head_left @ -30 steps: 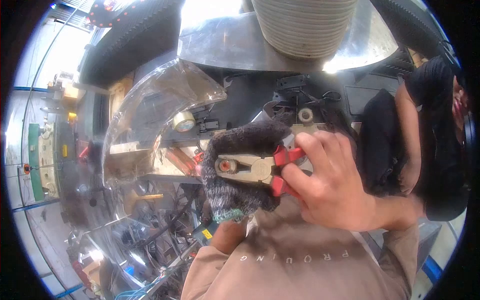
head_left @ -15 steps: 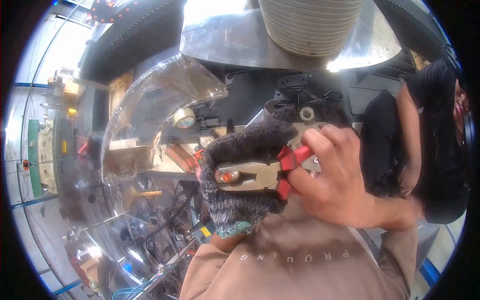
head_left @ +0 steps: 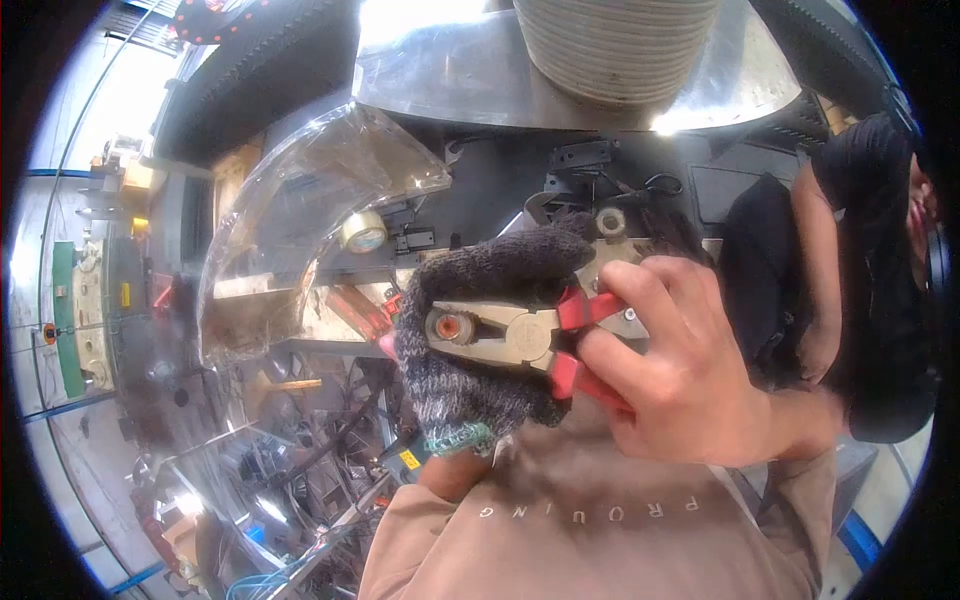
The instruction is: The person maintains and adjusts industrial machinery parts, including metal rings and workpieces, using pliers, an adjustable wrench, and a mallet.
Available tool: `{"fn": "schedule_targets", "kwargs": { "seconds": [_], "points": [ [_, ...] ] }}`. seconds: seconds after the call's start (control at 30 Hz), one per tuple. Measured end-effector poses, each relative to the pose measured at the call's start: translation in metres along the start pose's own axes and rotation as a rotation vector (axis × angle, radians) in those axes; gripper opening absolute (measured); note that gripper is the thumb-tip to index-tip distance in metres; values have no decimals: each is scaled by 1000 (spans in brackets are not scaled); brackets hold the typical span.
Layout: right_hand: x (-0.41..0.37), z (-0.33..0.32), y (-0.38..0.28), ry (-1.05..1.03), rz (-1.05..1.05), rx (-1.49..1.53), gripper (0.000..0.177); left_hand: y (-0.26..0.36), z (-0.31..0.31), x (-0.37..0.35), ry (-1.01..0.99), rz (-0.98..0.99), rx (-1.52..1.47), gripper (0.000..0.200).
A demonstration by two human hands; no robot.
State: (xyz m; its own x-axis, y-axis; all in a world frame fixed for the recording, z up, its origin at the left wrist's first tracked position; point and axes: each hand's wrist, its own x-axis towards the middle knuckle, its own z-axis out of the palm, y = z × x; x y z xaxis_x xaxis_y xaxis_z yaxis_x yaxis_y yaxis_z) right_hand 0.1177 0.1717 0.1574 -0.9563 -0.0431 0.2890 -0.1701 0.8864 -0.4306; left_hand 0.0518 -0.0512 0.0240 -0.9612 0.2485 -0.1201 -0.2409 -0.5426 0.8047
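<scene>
My left hand [head_left: 480,370], in a dark grey knitted glove, curls around a small round metal fitting [head_left: 437,334] with an orange-red centre. Bare-skinned, my right hand [head_left: 680,370] grips a pair of pliers [head_left: 530,337] by its red handles. The plier jaws point left and lie over the gloved palm, their tips at the fitting, one on either side of it. The glove hides the fitting's underside.
A curved clear plastic guard [head_left: 270,240] stands at left, near a tape roll [head_left: 363,231]. A metal ring [head_left: 611,222] sits on the bench beyond my hands. A ribbed cylinder [head_left: 620,45] rises at the back. Another person [head_left: 850,270] is close on the right.
Both hands have shifted slightly up in view with the pliers and fitting. The fitting now faces me more directly, with its round rim showing. The plier handles look slightly wider apart.
</scene>
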Motion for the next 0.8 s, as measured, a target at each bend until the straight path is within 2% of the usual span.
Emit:
{"fn": "schedule_targets", "kwargs": {
  "seconds": [0.4, 0.5, 0.63, 0.8],
  "points": [
    [-4, 7, -3, -69, -5, 42, 26, -2, -3, 17, 30, -71, -107, 49],
    [-8, 18, -4, -54, -11, 44, 23, -25, 22, 57, 35, -96, -128, 49],
    [-7, 27, -1, -51, -39, -24, 21, 3, -7, 20, 38, -129, -150, 49],
    [-10, 36, 2, -33, -51, -53, 20, 3, -9, 30, 42, -160, -184, 49]
  ]
}}
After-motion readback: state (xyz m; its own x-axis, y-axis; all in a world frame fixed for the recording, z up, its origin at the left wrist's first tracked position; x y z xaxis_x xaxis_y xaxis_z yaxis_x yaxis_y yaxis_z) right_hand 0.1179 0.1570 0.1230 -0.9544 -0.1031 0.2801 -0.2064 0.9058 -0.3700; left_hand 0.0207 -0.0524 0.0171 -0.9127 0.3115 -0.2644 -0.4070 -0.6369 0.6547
